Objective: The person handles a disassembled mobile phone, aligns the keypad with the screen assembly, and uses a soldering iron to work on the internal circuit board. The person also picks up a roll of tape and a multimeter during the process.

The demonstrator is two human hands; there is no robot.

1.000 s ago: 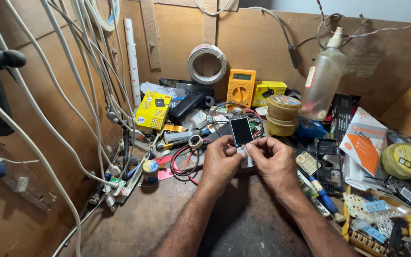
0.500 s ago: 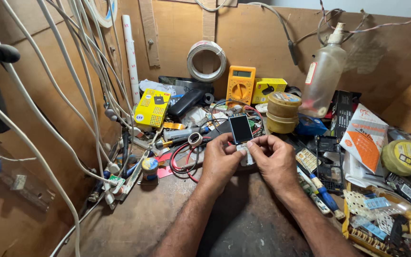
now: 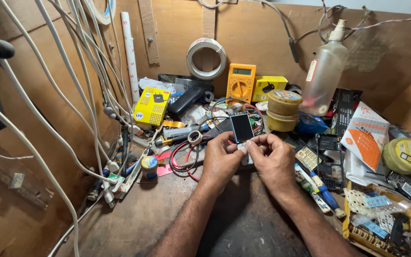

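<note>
Both sets of fingertips pinch the lower edge of a small dark display panel (image 3: 241,127), left hand (image 3: 221,159) and right hand (image 3: 273,160) closed on it from either side, panel held upright just above the worn wooden bench (image 3: 167,209). Judged step: working at the panel's pale bottom strip; next move calls for a steady grip and light force. Around it: yellow multimeter (image 3: 240,84), stacked round tins (image 3: 283,110), red and black leads (image 3: 182,157), clear plastic bottle (image 3: 326,76).

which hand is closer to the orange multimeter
Left. The left hand sits below the orange multimeter; the right hand lies further to its right.
</note>
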